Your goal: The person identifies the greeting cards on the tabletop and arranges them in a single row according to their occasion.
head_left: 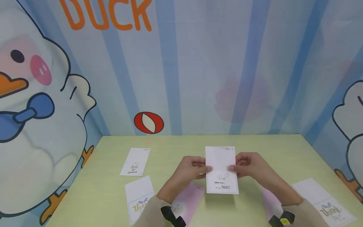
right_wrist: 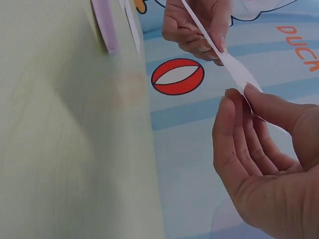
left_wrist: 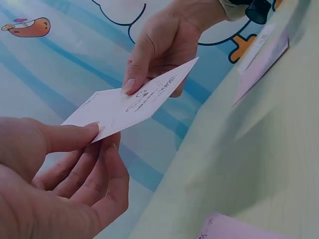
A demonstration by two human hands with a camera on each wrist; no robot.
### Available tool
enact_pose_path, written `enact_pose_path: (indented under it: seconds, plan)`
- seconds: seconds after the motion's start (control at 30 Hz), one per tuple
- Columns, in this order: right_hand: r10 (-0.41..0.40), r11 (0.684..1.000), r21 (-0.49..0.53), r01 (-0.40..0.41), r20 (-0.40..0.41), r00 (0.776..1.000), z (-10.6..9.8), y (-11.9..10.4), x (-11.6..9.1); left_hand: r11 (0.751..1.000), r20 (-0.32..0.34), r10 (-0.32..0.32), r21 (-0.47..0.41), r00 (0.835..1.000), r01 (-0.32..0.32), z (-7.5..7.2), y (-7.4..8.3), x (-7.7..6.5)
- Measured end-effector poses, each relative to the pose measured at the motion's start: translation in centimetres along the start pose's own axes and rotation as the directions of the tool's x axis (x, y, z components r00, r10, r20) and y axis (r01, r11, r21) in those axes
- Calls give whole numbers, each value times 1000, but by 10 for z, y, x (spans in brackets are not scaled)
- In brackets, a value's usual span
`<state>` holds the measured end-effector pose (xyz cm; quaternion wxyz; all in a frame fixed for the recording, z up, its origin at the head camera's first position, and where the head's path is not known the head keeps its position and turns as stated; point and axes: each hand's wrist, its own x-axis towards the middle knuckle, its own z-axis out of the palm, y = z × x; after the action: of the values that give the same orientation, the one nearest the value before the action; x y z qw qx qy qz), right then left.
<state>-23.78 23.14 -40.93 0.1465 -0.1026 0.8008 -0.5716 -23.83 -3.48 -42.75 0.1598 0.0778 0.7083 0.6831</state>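
The left hand (head_left: 187, 170), thumb over curled fingers, pinches the 9 o'clock edge of 1 white card (head_left: 221, 178) held above the table (head_left: 175, 145), and the right hand (head_left: 253, 164), thumb likewise in front, pinches the card's 3 o'clock edge.

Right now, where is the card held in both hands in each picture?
Head: the held card is lower right of centre, between the left hand and right hand.
Left wrist: the held card is just left of centre, tilted.
Right wrist: the held card is upper right of centre, nearly edge-on.
Shared landmark: the pale green table.
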Motion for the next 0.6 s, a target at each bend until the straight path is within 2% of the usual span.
enact_pose_path:
  seconds: [0.13,0.3,0.43,0.6]
  plan:
    - [10,999,32,-9,-24,1000,5,-6,5,998,0,-29,-64,1000,29,-10,2,-1]
    - [-12,994,111,10,12,1000,12,-13,12,996,-42,-21,-92,999,17,-26,4,-3]
    - [-24,978,210,15,39,999,21,-19,20,992,-76,-29,-124,997,19,-41,5,-3]
    - [-9,948,318,-1,30,1000,36,-22,35,988,-126,-58,-147,990,39,-59,5,-2]
